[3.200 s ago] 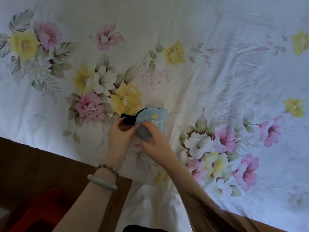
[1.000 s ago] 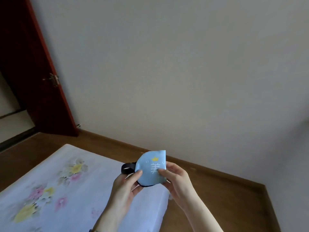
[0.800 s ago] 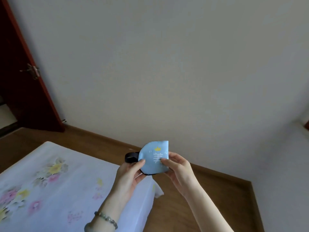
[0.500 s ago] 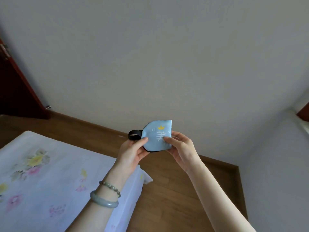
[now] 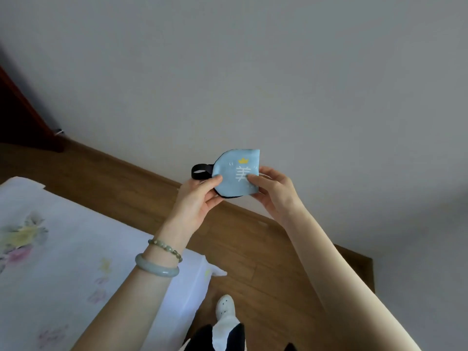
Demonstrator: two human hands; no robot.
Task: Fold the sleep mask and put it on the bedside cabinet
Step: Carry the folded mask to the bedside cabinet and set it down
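Observation:
The sleep mask (image 5: pixel 236 173) is light blue with a white character and a small yellow crown, folded in half, its black strap looping out on the left. I hold it up in the air in front of the wall. My left hand (image 5: pixel 196 198) pinches its left edge with thumb on the front. My right hand (image 5: pixel 272 190) pinches its right edge. No bedside cabinet is in view.
The bed with its white flowered sheet (image 5: pixel 63 262) fills the lower left, its corner near my left forearm. Wooden floor (image 5: pixel 253 262) runs along a grey wall (image 5: pixel 253 72). A dark red door (image 5: pixel 15 115) stands at the far left. My foot in a white sock (image 5: pixel 225 307) shows below.
I lifted the folded mask off the bed and turned away from it; the view has swung to the right along the wall, with the mask held up in both hands throughout.

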